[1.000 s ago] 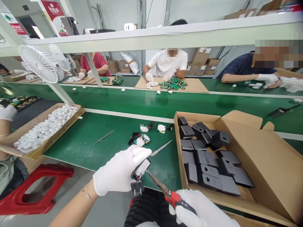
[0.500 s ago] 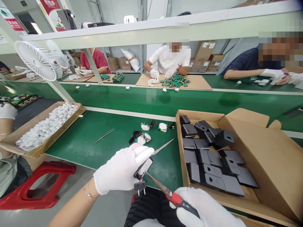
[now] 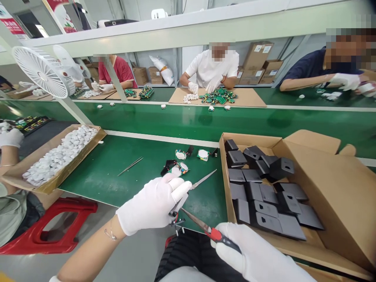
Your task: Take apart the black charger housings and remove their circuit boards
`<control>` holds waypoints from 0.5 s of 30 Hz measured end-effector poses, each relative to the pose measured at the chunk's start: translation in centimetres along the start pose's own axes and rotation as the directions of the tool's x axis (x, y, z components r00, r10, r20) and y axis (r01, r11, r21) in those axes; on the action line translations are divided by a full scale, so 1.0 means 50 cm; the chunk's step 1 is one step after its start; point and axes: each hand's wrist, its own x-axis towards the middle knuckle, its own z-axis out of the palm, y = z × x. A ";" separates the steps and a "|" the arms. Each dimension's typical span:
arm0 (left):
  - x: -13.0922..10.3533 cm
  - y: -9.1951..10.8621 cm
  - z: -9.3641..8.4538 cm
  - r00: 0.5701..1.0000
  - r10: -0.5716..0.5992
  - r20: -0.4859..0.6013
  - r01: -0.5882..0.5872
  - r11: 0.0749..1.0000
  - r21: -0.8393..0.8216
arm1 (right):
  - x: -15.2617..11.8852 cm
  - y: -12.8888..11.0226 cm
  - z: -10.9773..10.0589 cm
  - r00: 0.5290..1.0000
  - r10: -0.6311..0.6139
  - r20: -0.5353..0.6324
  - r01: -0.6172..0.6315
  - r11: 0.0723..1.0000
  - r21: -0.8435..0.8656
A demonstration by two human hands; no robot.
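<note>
My left hand point(image 3: 154, 201), in a white glove, is closed round a dark plug housing point(image 3: 179, 204), whose prongs point down below the fingers. Metal tweezers point(image 3: 204, 179) also stick out from this hand to the upper right. My right hand point(image 3: 235, 244), gloved too, grips pliers point(image 3: 216, 235) by red and black handles. The pliers' long metal tip is beside the housing; whether they touch is unclear. Just beyond my left hand lie small circuit boards point(image 3: 179, 169) with white pads and black parts. A second pair of tweezers point(image 3: 130, 166) lies on the green table point(image 3: 100, 172).
A carton point(image 3: 223, 188) of dark housings point(image 3: 266, 221) stands at right. At left is a box point(image 3: 55, 187) of white pieces point(image 3: 63, 152), near a fan point(image 3: 44, 72) and red stool point(image 3: 55, 231). Beyond the green belt point(image 3: 132, 117), people work with gloved hands.
The housing has turned in my left hand, showing its grey side more, and its prongs have shifted. My right hand and the pliers have moved slightly left. Small pieces on the belt have moved right.
</note>
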 end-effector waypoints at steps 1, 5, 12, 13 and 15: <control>0.002 -0.002 0.002 1.000 0.001 -0.001 -0.001 0.999 0.040 | 0.006 -0.011 -0.007 0.999 0.004 0.037 -0.004 1.000 -0.020; 0.008 -0.013 0.008 1.000 -0.004 0.024 0.000 0.989 0.146 | 0.033 -0.048 -0.024 0.996 -0.070 0.057 0.075 0.993 -0.091; 0.010 -0.028 0.019 0.998 -0.015 0.062 -0.004 0.959 0.285 | 0.096 -0.061 -0.035 0.988 -0.133 0.083 0.139 0.988 -0.071; 0.011 -0.031 0.025 0.997 -0.009 0.079 -0.016 0.952 0.304 | 0.107 -0.060 -0.035 0.985 -0.141 0.097 0.152 0.981 -0.118; 0.011 -0.036 0.038 0.994 -0.004 0.106 -0.030 0.948 0.316 | 0.124 -0.058 -0.032 0.979 -0.174 0.105 0.196 0.946 -0.256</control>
